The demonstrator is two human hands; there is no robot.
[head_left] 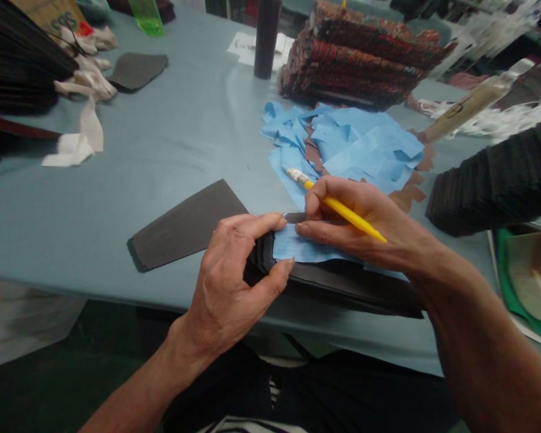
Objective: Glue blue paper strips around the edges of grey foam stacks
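My left hand (234, 270) pinches the end of a dark flat piece (342, 282) lying at the table's near edge, thumb below and fingers on top. A light blue paper strip (297, 248) lies on that piece. My right hand (356, 225) holds a yellow pen-like tool (342, 210) tucked between its fingers, white tip pointing up left, while its fingertips press on the blue strip beside my left fingers. Another dark flat piece (184, 225) lies just left of my left hand.
A heap of torn blue paper (356, 144) lies behind my hands, with a stack of dark red patterned pieces (356, 60) and a black cylinder (267, 36) beyond. White scraps (79, 141) sit far left. Another person's dark sleeve (500, 180) rests at the right.
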